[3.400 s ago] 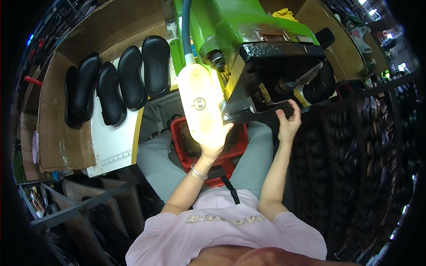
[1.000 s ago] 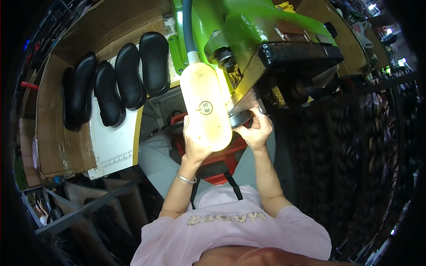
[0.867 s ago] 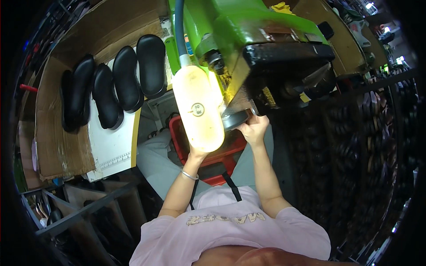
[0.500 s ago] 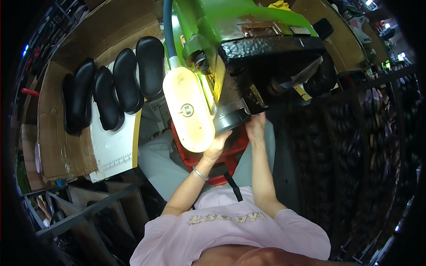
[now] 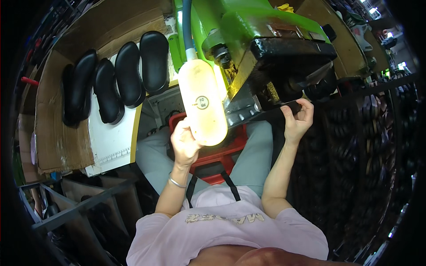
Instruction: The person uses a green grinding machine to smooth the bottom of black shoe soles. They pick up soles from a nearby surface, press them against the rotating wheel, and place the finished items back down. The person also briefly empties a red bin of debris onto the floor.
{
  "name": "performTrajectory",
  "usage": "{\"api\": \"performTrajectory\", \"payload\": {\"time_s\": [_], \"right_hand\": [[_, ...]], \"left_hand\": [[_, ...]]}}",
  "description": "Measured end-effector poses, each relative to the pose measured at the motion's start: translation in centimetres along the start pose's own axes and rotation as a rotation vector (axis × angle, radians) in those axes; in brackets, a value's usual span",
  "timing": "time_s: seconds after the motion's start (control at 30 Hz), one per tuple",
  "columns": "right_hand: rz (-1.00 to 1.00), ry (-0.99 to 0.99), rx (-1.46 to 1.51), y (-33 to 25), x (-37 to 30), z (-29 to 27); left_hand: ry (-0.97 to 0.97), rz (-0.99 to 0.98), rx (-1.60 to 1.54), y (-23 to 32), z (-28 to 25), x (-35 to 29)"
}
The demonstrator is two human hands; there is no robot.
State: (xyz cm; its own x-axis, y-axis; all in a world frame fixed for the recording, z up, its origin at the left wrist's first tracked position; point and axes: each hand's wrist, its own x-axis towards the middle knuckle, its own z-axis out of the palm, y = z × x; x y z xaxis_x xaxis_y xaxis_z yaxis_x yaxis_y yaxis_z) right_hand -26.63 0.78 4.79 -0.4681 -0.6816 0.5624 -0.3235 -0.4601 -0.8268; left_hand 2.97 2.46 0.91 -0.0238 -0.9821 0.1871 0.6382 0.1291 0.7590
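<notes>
My right hand (image 5: 300,120) is at the front right of a green sewing-type machine (image 5: 248,20), its thumb and fingers pinched on a dark flat piece (image 5: 291,106). Most of that piece is lost in the shadow under the machine head. My left hand (image 5: 184,142) is raised beside a glowing oval lamp (image 5: 202,104), its fingers curled and partly covered by the lamp. What they grip is hidden. Between the hands, a dark grey edge (image 5: 243,116) with several bright spots shows below the machine; whether it joins the dark piece is unclear.
To the left, a cardboard box (image 5: 66,157) holds several black shoes (image 5: 154,62) on a white board (image 5: 111,150). A grey metal rack (image 5: 88,201) stands at lower left. Shelves of dark shoes (image 5: 346,146) fill the right. A red plastic crate or stool (image 5: 217,157) lies between my knees.
My hands have moved apart: the left one up and left beside the lamp, the right one up and right. The black rounded thing seen between them earlier no longer shows clearly. My view has shifted slightly.
</notes>
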Motion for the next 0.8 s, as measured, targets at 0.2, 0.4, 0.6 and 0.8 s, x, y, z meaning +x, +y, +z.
{"api": "performTrajectory", "payload": {"time_s": [0.2, 0.4, 0.6, 0.8], "right_hand": [[0.089, -0.179, 0.264, -0.2, -3.1, 4.7], [0.468, -0.29, 0.444, 6.9, -9.2, 5.4], [0.906, -0.172, 0.814, 10.2, -15.7, 6.5], [0.999, -0.198, 1.129, 14.2, -18.5, 6.1]], "left_hand": [[0.049, -0.112, -0.325, 3.8, -2.9, -1.5], [0.235, -0.14, -0.098, 4.6, -0.1, -2.8], [0.277, -0.207, -0.285, 1.7, 3.4, -1.9], [0.038, -0.285, -0.548, -1.4, 4.6, -1.1]]}}
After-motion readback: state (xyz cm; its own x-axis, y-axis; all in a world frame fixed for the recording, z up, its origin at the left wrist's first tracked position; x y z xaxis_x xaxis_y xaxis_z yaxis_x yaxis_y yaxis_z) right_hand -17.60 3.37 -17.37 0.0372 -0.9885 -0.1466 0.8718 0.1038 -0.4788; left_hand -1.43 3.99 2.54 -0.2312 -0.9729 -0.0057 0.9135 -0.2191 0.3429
